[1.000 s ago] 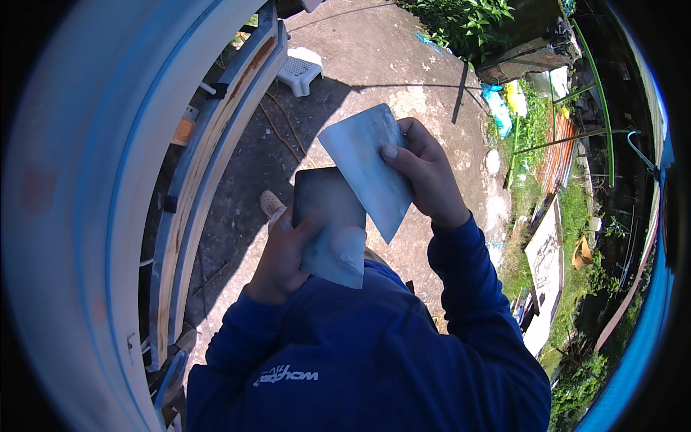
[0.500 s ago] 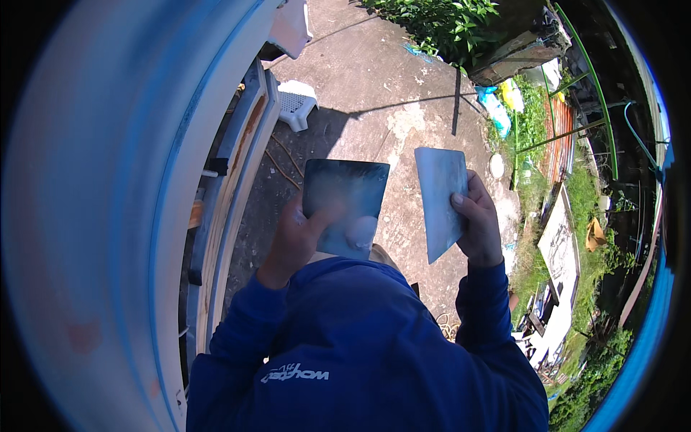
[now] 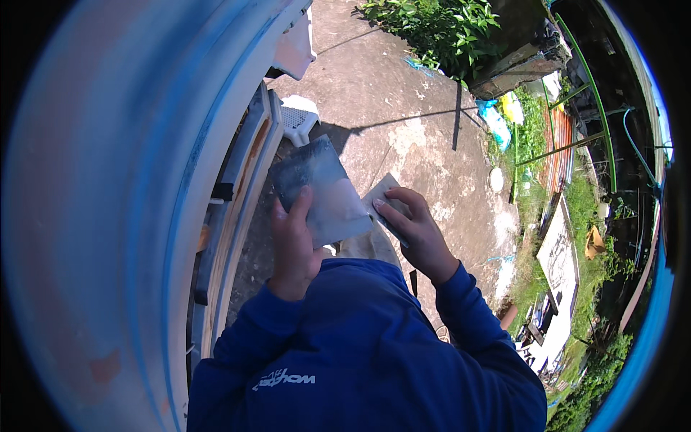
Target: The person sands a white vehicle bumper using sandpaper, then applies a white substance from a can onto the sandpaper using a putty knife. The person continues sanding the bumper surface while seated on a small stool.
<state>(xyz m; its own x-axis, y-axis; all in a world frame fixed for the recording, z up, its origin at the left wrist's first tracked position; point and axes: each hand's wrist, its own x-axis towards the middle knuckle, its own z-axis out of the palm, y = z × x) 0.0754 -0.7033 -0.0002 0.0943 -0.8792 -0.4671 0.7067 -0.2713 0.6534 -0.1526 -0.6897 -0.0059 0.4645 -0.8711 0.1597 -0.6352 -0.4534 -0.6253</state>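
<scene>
My left hand [image 3: 294,245] grips a dark, smeared rectangular plate [image 3: 302,169] by its near edge, thumb on top. A pale pinkish patch, which looks like putty [image 3: 344,200], covers part of the plate's right side. In my right hand [image 3: 421,232] is a thin, flat, greyish spreader [image 3: 387,189], pinched between thumb and fingers and tilted. Its lower left edge meets or nearly meets the plate's right corner; contact is hard to tell. Both are held in front of my blue shirt.
Along the left runs a large pale blue-white curved panel [image 3: 108,216] with a pinkish patch. Beside it is a long framed piece [image 3: 248,180]. A white plastic stool [image 3: 299,119] stands beyond on the concrete floor [image 3: 403,93]. Bags [image 3: 495,119], green metal bars [image 3: 592,79] and grass lie right.
My right hand has come left and turned the spreader toward the plate. The plate in my left hand has tilted and shifted slightly left.
</scene>
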